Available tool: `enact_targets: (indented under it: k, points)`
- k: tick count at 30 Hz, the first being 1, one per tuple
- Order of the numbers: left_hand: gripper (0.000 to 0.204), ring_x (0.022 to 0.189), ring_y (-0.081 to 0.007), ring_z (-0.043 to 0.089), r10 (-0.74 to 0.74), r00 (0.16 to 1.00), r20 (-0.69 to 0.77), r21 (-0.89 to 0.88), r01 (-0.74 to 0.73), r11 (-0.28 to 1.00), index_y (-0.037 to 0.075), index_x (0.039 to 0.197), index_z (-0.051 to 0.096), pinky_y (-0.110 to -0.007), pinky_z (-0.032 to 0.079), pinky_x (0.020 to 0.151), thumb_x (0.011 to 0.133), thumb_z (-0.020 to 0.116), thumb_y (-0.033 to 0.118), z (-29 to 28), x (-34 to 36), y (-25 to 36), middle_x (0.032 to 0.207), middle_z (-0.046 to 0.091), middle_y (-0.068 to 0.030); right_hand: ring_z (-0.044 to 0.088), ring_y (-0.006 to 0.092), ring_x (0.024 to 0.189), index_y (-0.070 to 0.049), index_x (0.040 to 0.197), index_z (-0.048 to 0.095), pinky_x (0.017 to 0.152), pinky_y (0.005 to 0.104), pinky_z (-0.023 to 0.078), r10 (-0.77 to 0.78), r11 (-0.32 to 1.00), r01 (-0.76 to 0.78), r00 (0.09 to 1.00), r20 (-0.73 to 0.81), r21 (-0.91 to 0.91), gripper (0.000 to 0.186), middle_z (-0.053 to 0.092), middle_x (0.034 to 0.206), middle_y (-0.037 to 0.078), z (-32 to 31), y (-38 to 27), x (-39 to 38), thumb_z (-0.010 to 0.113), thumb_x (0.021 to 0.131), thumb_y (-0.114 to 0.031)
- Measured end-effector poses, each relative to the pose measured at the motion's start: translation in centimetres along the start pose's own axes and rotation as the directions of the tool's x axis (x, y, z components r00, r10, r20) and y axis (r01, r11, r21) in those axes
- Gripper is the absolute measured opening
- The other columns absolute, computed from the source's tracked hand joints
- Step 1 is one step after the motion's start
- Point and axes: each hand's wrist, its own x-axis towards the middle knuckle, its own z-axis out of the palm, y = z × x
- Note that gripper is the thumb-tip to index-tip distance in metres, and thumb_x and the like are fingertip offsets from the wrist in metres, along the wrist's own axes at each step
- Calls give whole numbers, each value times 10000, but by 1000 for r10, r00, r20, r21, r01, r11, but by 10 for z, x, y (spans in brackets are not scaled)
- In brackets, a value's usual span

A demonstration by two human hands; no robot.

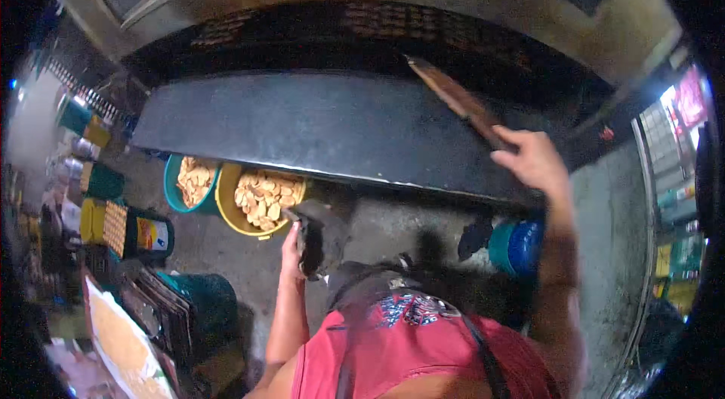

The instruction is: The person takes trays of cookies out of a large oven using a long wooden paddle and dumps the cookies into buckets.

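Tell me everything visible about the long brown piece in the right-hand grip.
The long brown piece is narrow and looks wooden, with a paler long edge and a tapering far end. It slants up and leftward over the dark ledge, pointing toward the dark recess behind. The right-hand grip closes on its near end. Blur hides finer detail.

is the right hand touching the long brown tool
Touching. The head view shows it: the right hand grips the near end of the long brown tool, with thumb and fingers closed on it.
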Motion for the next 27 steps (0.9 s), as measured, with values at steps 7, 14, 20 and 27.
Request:
enact_targets:
  k: [7,14,20,27]
  points:
    - [566,1151,-246,514,-49,980,195,191,12,981,27,1292,498,-379,396,984,925,475,456,7,28,65,1261,540,-128,601,359,1029,-52,1236,570,901,392,459,58,993,-72,988,-147,-96,499,615,1096,240,62,-52,18,673,799,-270]
    - [612,1119,-229,517,-155,973,172,273,105,956,57,1306,492,-386,412,956,890,516,505,-79,91,85,1259,537,-108,578,329,823,-135,1211,573,687,447,463,-117,900,-113,868,-483,-420,456,623,855,135,205,-81,103,648,804,-326]
    - [568,1088,-239,534,-98,968,229,143,66,988,74,1281,511,-384,428,936,895,522,490,-134,119,95,1240,540,-100,552,379,932,-98,1214,563,806,463,468,-46,905,-188,849,-527,-382,418,614,1034,189,206,-84,242,560,867,-331]
    - [519,1093,-215,539,12,870,492,-141,66,988,41,1257,511,-349,408,978,927,511,442,-148,148,63,1197,571,-77,485,372,1038,-88,1255,540,873,469,438,36,949,-200,837,-546,-244,419,553,1159,206,222,-87,204,512,906,-317]
